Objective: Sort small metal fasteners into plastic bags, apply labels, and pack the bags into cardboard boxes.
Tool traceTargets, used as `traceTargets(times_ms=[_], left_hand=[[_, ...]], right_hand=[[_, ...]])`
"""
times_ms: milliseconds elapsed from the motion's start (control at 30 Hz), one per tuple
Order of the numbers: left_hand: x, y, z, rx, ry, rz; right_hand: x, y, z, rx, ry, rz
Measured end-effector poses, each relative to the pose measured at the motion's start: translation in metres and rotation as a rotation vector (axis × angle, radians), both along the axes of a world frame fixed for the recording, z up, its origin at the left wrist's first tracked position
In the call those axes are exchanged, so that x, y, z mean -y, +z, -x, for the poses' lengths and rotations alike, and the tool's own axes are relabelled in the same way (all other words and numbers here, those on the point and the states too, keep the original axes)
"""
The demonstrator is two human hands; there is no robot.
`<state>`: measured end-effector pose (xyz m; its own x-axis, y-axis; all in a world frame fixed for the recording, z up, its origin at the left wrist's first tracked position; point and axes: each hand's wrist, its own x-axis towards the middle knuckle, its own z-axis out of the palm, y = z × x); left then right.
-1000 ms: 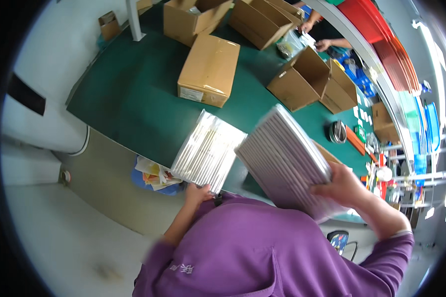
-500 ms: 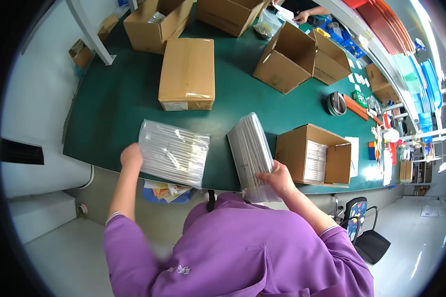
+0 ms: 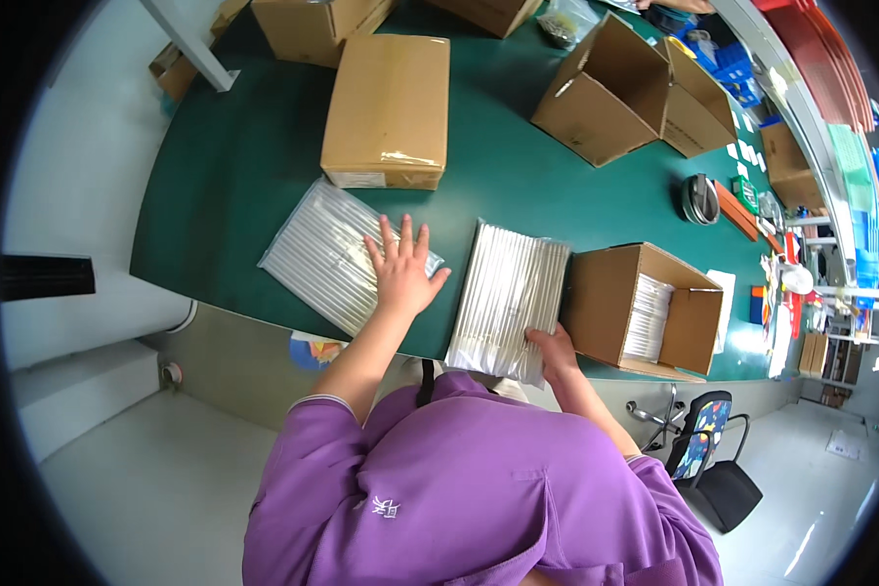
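Two clear plastic bags of white, slender rods or tubes are on the table in front of me. My left hand (image 3: 402, 278) is open, fingers spread, at the right part of the left bag (image 3: 317, 249); whether it presses on the bag or hovers just above I cannot tell. At its lower right edge, the right bag (image 3: 511, 293) is gripped by my right hand (image 3: 555, 352), thumb on top and the other fingers hidden. This bag lies nearly flat, its near end reaching over the table edge. Beside it, an open cardboard box (image 3: 604, 303) holds similar white rods (image 3: 647, 317).
A taped carton (image 3: 389, 107) stands behind the left bag on the green table (image 3: 488, 127). More open boxes (image 3: 601, 93) are farther back. A round dark container (image 3: 699, 200) and orange strips (image 3: 735, 210) lie at the right. A chair (image 3: 718, 479) stands beyond the near edge.
My left hand has gone from the left bag's left edge to its right part, fingers now spread. That bag has turned and moved back toward the carton. The right bag has come down from tilted to nearly flat.
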<state>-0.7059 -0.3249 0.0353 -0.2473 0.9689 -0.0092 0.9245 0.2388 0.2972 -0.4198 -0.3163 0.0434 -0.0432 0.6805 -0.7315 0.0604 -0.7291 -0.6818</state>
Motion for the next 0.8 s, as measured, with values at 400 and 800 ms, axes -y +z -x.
traceTargets(times_ms=[400,800], left_hand=[[0.13,0.012,0.061,0.138,-0.812,0.292],[0.075,-0.003,0.084,-0.202,0.165,0.136]], right_hand=[[-0.047,0.016,0.023,0.478,0.475,-0.519],[-0.034,-0.002,0.061,0.755,1.262,-1.184]])
